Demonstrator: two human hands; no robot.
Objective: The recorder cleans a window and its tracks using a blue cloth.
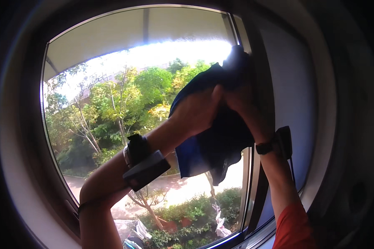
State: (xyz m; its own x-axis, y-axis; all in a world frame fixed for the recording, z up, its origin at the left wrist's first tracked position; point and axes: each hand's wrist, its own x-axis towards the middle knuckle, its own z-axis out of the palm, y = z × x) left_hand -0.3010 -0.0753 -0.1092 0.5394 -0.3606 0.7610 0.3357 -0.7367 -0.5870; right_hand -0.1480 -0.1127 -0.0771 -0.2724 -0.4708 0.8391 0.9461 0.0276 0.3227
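Observation:
A dark blue cloth point(226, 135) hangs in front of the window, bunched at its top and loose at its lower edge. My left hand point(197, 110) grips the cloth from the left, thumb pointing up and fingers hidden in shadow. Close beside it, my right hand point(239, 97) holds the cloth near the window frame; its fingers are dark and hard to make out. Bright light glares over the cloth's upper end.
The window pane point(112, 103) fills the middle, bordered by a dark frame point(265, 79) at right. A pale panel point(293, 83) lies beyond that frame. Outside are trees point(153, 85), shrubs point(183, 216) and a paved path. Each wrist carries a strapped black device point(147, 170).

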